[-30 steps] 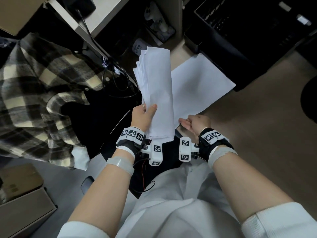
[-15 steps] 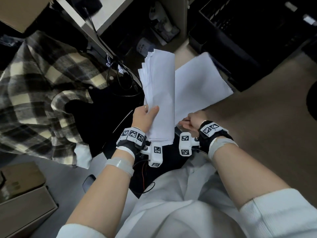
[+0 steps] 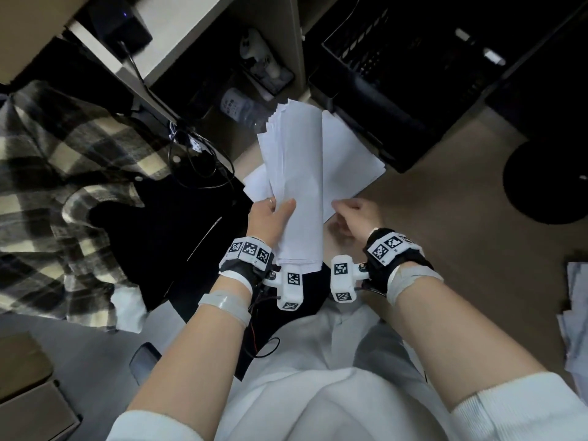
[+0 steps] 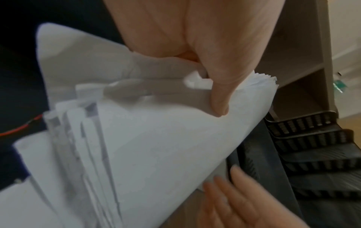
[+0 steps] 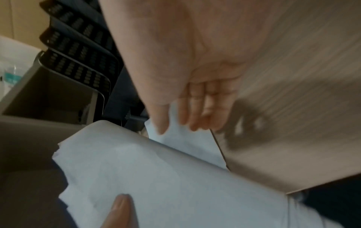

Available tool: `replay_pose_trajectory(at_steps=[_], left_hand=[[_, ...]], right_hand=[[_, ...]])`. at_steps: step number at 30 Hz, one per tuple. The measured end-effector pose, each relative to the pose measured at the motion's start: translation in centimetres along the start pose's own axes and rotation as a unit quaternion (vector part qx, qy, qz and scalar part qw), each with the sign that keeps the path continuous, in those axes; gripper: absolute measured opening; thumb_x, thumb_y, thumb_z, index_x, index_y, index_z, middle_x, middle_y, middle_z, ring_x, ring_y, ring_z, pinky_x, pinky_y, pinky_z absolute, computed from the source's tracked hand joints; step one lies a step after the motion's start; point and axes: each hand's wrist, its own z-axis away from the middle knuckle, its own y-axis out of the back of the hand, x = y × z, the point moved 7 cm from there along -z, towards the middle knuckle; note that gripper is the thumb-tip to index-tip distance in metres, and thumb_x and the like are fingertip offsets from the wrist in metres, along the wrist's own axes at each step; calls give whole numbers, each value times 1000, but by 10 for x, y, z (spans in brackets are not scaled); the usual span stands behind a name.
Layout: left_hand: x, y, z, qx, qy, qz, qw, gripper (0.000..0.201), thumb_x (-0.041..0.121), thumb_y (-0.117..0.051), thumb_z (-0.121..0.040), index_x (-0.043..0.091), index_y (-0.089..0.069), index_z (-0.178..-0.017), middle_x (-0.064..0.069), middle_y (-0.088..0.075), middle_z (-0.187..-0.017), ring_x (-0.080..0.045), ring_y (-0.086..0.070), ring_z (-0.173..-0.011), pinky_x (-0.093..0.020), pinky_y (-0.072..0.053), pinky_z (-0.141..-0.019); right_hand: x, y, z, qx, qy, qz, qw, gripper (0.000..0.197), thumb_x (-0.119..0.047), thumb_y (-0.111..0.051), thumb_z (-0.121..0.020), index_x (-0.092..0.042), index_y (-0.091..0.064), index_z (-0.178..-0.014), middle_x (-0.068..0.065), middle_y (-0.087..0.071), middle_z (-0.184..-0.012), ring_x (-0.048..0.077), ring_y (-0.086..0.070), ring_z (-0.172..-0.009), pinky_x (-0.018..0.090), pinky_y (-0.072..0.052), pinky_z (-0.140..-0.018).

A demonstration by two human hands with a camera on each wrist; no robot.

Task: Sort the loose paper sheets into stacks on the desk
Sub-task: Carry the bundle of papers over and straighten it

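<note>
Holding a curved sheaf of white sheets [image 3: 296, 186], the left hand [image 3: 270, 218] has its grip closed round the lower half, thumb across the front, fingers hidden behind.

Item 1, change: half a second ago the right hand [image 3: 356, 218] pinched the near corner of the sheet on the desk [image 3: 346, 160]; now its fingers are spread and relaxed just off that corner. The right wrist view is blurred, so whether a fingertip touches the paper cannot be told. Grip of the right hand: loosened, holding nothing.

Item 2, meaning: one sheet appears laid down and released, so a stack has been begun on the desk [image 3: 445, 249]; the next sheet probably comes off the sheaf.

Item 3, sheaf: blank white paper, many leaves, bowed lengthwise into a half-tube, held upright above the desk's near edge. Top edges fanned and stepped, not squared. Lower edges splayed apart in the left wrist view.

Item 4, laid sheet: flat, white, skewed to the desk edge, its far corner close by a black tiered tray [image 3: 397, 90], its left part hidden behind the sheaf.

Item 5, further crumpled papers [image 3: 576, 319] at the right edge of the head view.
</note>
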Motion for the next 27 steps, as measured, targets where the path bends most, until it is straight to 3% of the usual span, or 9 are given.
replay_pose_trajectory(at_steps=[3,5,9,13,16,19,23,25,27], left_hand=[[19,-40,10,-48,-7,-9,999,34,30,-60,-98,0,-67,-83,-5,-70,-77,-14,-63,-69,-26,-51,-66],[24,-69,20,-89,13,37,995,36,30,-54,-101,-2,-67,-95,-7,-71,-83,-13,-66,-72,-24,-54,-68],[26,-113,38,-133,17,26,991,44,45,-50,-99,6,-68,-109,-9,-74,-104,-23,-69,-100,-37,-54,-93],[32,-136,52,-138,-1,-13,990,33,31,-48,-104,9,-61,-82,1,-65,-67,-10,-66,-67,-16,-52,-67],[29,-144,53,-110,-21,-76,991,44,39,-47,-102,-2,-61,-94,-18,-66,-86,-36,-64,-87,-42,-52,-84],[23,-155,55,-100,-30,-144,984,39,57,-44,-92,29,-58,-68,1,-50,-61,-30,-51,-63,-44,-48,-69],[33,-172,73,-104,-53,-217,969,44,49,-41,-98,19,-48,-67,2,-45,-60,-12,-45,-52,-28,-42,-56],[35,-176,80,-88,-62,-206,973,40,38,-44,-102,14,-48,-69,-2,-41,-61,-5,-36,-45,-20,-30,-45],[32,-176,82,-73,-73,-206,973,42,36,-45,-101,6,-53,-73,-6,-42,-65,-8,-36,-48,-19,-29,-43]], right_hand=[[-13,17,21,-32,48,-56,997,41,-18,-81,-80,-17,-61,-116,-3,-68,-99,15,-68,-81,28,-59,-68],[-10,40,28,-2,60,-43,997,47,-12,-84,-76,-12,-58,-116,-1,-67,-100,9,-67,-83,22,-58,-66],[19,89,27,54,35,-43,997,35,-16,-85,-75,-8,-64,-101,5,-71,-93,20,-69,-83,28,-58,-74],[47,119,23,55,20,-95,994,22,-14,-80,-81,-6,-67,-97,7,-72,-91,19,-67,-81,24,-56,-74],[66,141,24,71,-2,-128,989,5,-7,-72,-88,-4,-68,-90,8,-71,-83,24,-67,-84,29,-58,-75],[76,171,26,106,-9,-40,994,15,-23,-63,-92,-10,-69,-86,6,-68,-81,26,-63,-78,36,-52,-73],[81,189,30,91,-49,-119,988,65,-69,-54,-86,-25,-54,-134,-8,-57,-125,17,-52,-115,39,-40,-105],[82,194,29,79,-32,-82,993,50,-58,-52,-94,-18,-56,-123,-2,-55,-107,16,-52,-97,33,-43,-91],[87,200,29,82,-16,-19,996,31,-35,-48,-101,-12,-50,-81,3,-42,-72,17,-39,-63,30,-34,-64]])
